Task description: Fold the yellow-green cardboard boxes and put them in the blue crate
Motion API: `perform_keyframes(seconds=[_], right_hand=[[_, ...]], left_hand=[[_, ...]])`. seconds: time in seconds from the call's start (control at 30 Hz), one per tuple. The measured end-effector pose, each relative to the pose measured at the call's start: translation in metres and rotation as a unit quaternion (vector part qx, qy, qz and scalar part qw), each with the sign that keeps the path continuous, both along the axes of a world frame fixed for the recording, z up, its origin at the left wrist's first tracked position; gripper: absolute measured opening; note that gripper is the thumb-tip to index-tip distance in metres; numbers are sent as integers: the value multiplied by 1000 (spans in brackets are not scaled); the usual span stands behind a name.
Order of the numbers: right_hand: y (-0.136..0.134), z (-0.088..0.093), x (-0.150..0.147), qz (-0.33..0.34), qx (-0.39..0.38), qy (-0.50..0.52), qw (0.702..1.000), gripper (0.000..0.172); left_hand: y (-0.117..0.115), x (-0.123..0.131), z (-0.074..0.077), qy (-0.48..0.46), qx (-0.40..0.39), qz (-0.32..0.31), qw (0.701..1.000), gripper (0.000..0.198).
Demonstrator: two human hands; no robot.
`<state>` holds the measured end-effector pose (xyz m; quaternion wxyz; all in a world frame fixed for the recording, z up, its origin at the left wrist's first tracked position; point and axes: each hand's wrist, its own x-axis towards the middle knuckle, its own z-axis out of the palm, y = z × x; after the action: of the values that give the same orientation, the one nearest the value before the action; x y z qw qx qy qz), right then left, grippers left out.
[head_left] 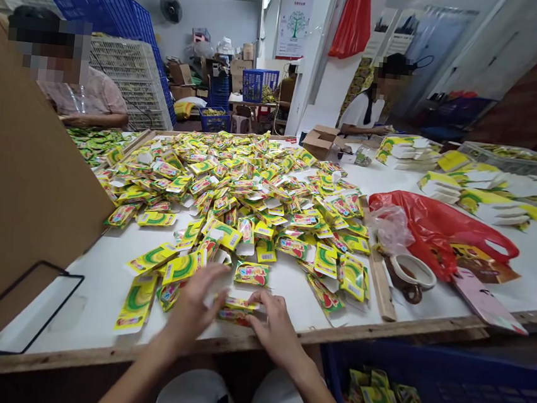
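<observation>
Close to the table's front edge, my right hand (279, 329) pinches the right end of a small yellow candy box (236, 314) between thumb and fingers. My left hand (196, 301), a little smeared by motion, is at the box's left end with thumb and fingers apart. Just beyond my hands a single candy box (251, 274) lies face up, showing a red and green print. Behind it spreads a large heap of yellow-green candy boxes (237, 179), many with white flaps standing open. Several looser boxes, such as a yellow box (136, 303), lie to the left.
A cardboard sheet (27, 191) and black wire frame (55, 314) stand left. Right of a wooden strip (381, 282) are a mug (413, 272), red plastic bag (418, 222) and pink phone (489, 302). A blue crate (483, 387) of boxes sits below. Two people (89, 92) work across the table.
</observation>
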<state>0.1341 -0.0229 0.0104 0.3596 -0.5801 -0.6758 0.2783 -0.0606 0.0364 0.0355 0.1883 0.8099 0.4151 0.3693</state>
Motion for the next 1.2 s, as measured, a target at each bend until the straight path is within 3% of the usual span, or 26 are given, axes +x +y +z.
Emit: perform_keyframes(seconds=[0.07, 0.13, 0.23, 0.33, 0.43, 0.6, 0.8, 1.0, 1.2], right_hand=[[-1, 7, 0, -11, 36, 44, 998, 24], [0, 9, 0, -43, 67, 94, 992, 26], [1, -3, 1, -90, 95, 152, 980, 23], [-1, -22, 2, -75, 73, 192, 976, 18], [-1, -29, 2, -54, 50, 199, 977, 19], [9, -16, 3, -1, 51, 142, 988, 13], [11, -14, 3, -54, 80, 176, 980, 17], [-1, -7, 3, -7, 99, 169, 981, 10], [0, -3, 1, -23, 99, 162, 981, 11]], left_hand=[[-27, 20, -15, -21, -93, -72, 993, 36], [-42, 34, -31, -95, -168, -63, 979, 31], [-47, 43, -47, -214, -246, -35, 945, 31], [-43, 43, -52, -259, -286, -38, 922, 34], [-39, 40, -50, -233, -291, -46, 927, 27], [-30, 38, -48, -209, -261, -25, 942, 21], [-25, 48, -46, -310, -254, -5, 916, 25], [-34, 46, -43, -254, -220, -32, 941, 15], [-41, 47, -40, -234, -182, 7, 955, 16]])
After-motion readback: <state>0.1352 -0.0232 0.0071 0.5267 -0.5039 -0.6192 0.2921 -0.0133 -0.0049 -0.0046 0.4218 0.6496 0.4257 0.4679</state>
